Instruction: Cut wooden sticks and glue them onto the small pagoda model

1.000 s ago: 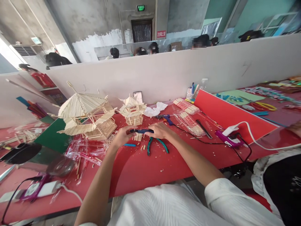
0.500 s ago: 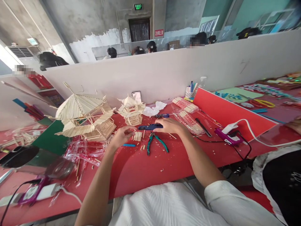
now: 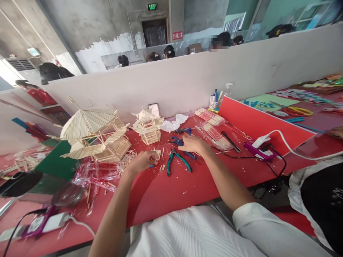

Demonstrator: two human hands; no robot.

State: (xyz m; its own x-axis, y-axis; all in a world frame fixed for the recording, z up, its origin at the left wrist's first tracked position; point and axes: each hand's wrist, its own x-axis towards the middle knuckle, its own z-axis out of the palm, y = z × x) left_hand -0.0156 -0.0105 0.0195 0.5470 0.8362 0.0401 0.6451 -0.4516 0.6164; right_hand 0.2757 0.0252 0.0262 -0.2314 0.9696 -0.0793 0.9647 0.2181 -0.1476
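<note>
My left hand (image 3: 144, 161) hovers with curled fingers at a small mat of short wooden sticks (image 3: 158, 153); its fingertips hide whatever they may hold. A bit of a blue strip (image 3: 152, 165) shows beneath it. With my right hand (image 3: 193, 143) I grip a dark blue hand tool (image 3: 177, 141), its jaw-like end pointing left and its exact kind unclear. Between my hands lie cutting pliers (image 3: 179, 160) with teal handles, spread apart. A small stick pavilion (image 3: 148, 130) stands behind my left hand, and a larger stick pavilion (image 3: 93, 134) stands left of it.
Bundles of sticks in plastic (image 3: 214, 134) and a black pen-like rod (image 3: 230, 142) lie right. A red board (image 3: 259, 125) leans near a purple power strip (image 3: 259, 151) with cables. Crumpled red wrapping (image 3: 98, 175) and a clear jar (image 3: 45, 189) occupy the left.
My left hand has lowered and its fingers have curled in over the blue strip. The blue tool in my right hand has turned, and its jaw-like end now shows.
</note>
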